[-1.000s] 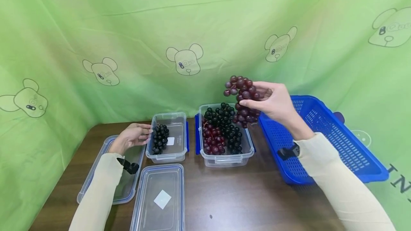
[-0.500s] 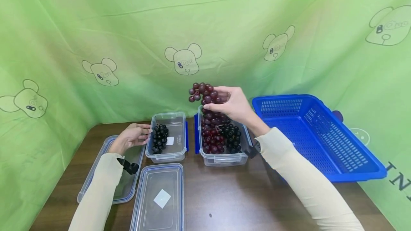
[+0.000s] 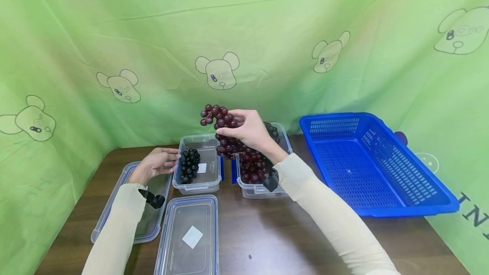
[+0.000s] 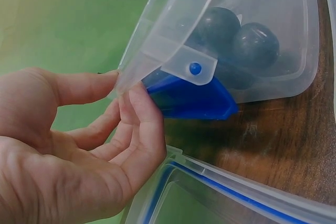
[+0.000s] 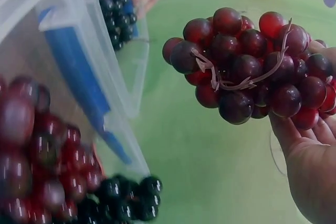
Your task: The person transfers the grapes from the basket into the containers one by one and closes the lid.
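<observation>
My right hand (image 3: pixel 248 128) grips a bunch of dark red grapes (image 3: pixel 225 133) between thumb and fingers, in the air over the gap between two clear plastic containers. A bent stem (image 5: pixel 247 81) shows on the bunch in the right wrist view. With thumb and fingertips my left hand (image 4: pixel 89 135) pinches the rim of the left container (image 4: pixel 152 56), above its hanging blue flap (image 4: pixel 194 98). A bunch of black grapes (image 3: pixel 189 165) lies in that container's left side. The right container (image 3: pixel 259 190), partly hidden by my right arm, holds red grapes (image 3: pixel 252 166) and black grapes (image 5: pixel 126 200).
A blue perforated basket (image 3: pixel 366 173) stands on the right of the brown table (image 3: pixel 244 241). One clear lid (image 3: pixel 187 224) lies in front of the left container. Another lid (image 3: pixel 147 220) lies under my left forearm. Green cloth (image 3: pixel 229 24) hangs behind.
My right hand has carried the red grapes leftward and a little down, from near the basket, across the right container, toward the left one. My left hand has stayed at the left container's rim.
</observation>
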`<state>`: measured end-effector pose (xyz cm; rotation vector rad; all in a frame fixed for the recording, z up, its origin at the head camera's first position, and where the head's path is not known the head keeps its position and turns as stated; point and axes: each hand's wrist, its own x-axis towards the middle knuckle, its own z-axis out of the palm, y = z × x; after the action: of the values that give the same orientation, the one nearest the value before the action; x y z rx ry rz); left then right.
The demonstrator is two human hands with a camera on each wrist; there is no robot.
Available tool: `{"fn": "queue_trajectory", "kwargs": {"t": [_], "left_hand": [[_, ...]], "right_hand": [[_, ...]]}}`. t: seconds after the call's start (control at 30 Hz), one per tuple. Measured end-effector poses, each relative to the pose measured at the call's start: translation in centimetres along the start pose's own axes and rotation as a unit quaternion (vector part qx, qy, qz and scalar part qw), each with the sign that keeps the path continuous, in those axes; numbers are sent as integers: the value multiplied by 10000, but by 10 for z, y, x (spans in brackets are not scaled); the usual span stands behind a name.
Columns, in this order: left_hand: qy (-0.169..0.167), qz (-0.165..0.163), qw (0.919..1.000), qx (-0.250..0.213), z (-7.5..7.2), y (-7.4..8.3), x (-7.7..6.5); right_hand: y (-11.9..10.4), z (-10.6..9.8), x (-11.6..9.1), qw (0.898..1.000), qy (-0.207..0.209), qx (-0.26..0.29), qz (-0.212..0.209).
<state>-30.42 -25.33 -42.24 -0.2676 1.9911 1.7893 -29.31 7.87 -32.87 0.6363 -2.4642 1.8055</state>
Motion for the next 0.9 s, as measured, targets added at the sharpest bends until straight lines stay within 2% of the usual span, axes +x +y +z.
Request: {"fn": "queue_trajectory", "kwargs": {"t": [0.3, 0.43, 0.63, 0.9], "left_hand": [[-87, 34, 10000, 6, 0, 0, -1], [-46, 22, 10000, 82, 0, -1, -2], [-5, -15, 9999, 123, 0, -3, -1], [59, 25, 10000, 44, 0, -2, 2]], "right_hand": [[6, 45, 9, 9996, -100, 221, 124], [13, 64, 11, 9981, -15, 277, 552], [23, 88, 12, 9892, 143, 327, 1423], [36, 104, 10, 9819, 475, 189, 1822]]}}
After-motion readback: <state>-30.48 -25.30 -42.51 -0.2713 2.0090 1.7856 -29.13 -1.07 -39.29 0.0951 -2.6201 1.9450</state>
